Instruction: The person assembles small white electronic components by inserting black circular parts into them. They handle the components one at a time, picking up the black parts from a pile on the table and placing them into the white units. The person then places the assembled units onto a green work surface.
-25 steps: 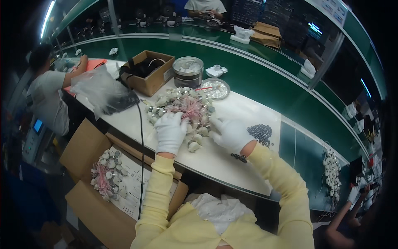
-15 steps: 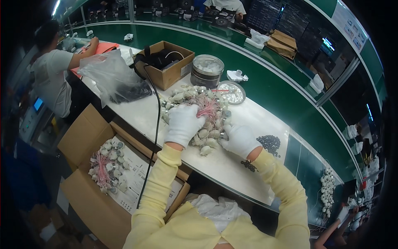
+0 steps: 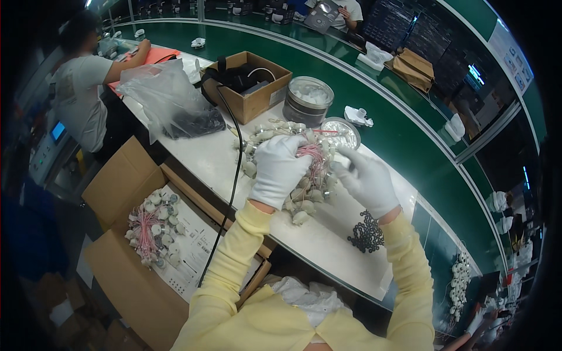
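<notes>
A heap of small round white parts with pink wires lies on the white worktop. My left hand, in a white glove, is closed at the near left side of the heap, with the bunched pink wires between thumb and fingers. On the heap's right side is my right hand, also gloved, its thumb and fingers apart. Nothing shows in its grasp; whether its fingertips touch the parts is hard to tell. Small black rings lie scattered beside my right wrist.
An open carton at the left holds a similar wired bunch. Behind the heap stand a cardboard box, a round metal tin and its lid. A black cable crosses the worktop edge. A co-worker sits far left.
My right hand has lifted from the heap's near right edge and moved farther back, its fingers spreading. My left hand stays at the pink wires. The whole view has shifted slightly.
</notes>
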### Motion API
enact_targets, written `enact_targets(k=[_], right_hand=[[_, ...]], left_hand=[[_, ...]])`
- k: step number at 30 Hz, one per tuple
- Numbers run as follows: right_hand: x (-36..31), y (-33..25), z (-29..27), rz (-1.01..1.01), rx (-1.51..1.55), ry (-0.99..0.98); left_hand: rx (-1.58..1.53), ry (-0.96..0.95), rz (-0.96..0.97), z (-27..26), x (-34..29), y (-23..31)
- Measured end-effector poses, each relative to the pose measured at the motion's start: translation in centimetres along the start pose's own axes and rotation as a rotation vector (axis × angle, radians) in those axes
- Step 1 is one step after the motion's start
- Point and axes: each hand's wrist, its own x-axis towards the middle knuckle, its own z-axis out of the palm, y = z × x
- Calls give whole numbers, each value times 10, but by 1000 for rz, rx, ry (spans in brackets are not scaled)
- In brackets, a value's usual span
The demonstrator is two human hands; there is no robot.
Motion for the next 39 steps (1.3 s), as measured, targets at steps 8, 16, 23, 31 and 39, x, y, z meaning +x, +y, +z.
enact_targets(k=[8,16,23,31,39], right_hand=[[38,-1,72,-21,-100,109],[46,7,83,-45,188,96],[53,-12,69,-394,208,170],[48,-12,57,-351,-95,177],[61,26,70,167,797,-102]], left_hand=[[-789,-257,-247,-30,-9,23],[-640,-255,-174,-73,-42,-39],[-401,-208,158,-7,-11,-72],[180,-393,230,17,2,-65],[-318,-18,44,8,37,-47]])
